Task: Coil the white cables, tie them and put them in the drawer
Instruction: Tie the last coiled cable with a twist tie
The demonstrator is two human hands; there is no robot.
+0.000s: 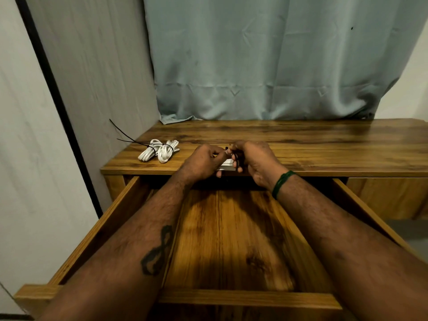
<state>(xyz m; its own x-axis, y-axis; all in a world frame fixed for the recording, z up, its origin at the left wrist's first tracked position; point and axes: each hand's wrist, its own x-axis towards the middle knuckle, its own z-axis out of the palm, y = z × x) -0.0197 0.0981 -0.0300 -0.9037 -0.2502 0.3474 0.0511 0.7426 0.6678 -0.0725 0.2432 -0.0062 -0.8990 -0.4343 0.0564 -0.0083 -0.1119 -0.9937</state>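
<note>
Drawer [231, 297] open; above its back, left hand [203, 162] pinches cable [225, 164], right hand [257, 163] pinches tie [235, 156]; a slip might uncoil it.

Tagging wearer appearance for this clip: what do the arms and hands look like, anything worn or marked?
No sleeves on either arm, and no gloves on the left hand or right hand. The left forearm carries a dark tattoo shaped like an elongated figure-eight. The right wrist wears a green thread band of several strands. No watch shows.
</note>
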